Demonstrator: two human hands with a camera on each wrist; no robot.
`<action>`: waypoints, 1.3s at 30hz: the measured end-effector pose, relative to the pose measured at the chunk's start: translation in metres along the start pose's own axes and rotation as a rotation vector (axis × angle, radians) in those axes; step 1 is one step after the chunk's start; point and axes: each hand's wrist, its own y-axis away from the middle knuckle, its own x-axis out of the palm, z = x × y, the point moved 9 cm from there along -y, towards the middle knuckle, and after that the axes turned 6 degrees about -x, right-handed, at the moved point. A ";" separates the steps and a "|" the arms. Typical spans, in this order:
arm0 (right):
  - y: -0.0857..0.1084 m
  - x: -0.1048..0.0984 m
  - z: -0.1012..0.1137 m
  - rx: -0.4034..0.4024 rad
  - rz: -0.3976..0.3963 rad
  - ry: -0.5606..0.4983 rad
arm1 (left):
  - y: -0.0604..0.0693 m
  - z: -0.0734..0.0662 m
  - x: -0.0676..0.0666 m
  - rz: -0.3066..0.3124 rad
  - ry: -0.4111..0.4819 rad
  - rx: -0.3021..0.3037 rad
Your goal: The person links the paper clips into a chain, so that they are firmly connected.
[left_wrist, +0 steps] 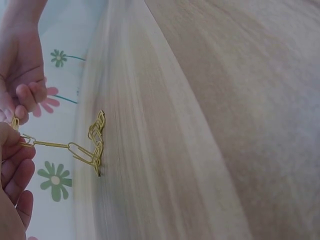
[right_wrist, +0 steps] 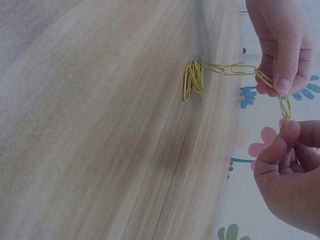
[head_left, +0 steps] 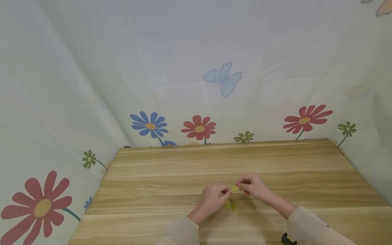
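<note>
Yellow paper clips are linked into a chain [left_wrist: 52, 145]. My left hand [head_left: 214, 197] pinches the chain near its upper end between thumb and fingertips. From there the chain hangs down to a small heap of clips [right_wrist: 192, 80] on the wooden table. Close by on the right, my right hand [head_left: 254, 186] pinches the far end of a yellow paper clip [right_wrist: 285, 107] that spans the short gap between the two hands. Fingertips hide where the clips join at the left hand. Both hands are held above the tabletop.
The wood-grain table [head_left: 147, 177] is bordered at the back and sides by a pale cloth [head_left: 171, 68] printed with flowers and a butterfly. A small black object [head_left: 288, 239], partly cut off, is at the bottom edge beside the right sleeve.
</note>
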 end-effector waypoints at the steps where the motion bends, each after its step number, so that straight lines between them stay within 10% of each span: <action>1: 0.000 0.000 0.000 0.004 -0.001 0.000 | 0.000 0.000 0.000 -0.004 -0.004 0.001; 16: 0.002 -0.003 0.003 0.012 -0.001 -0.005 | 0.002 0.008 -0.007 -0.097 -0.005 -0.019; 39: 0.001 -0.004 -0.001 0.025 0.007 0.005 | 0.004 0.018 0.000 -0.003 0.107 -0.061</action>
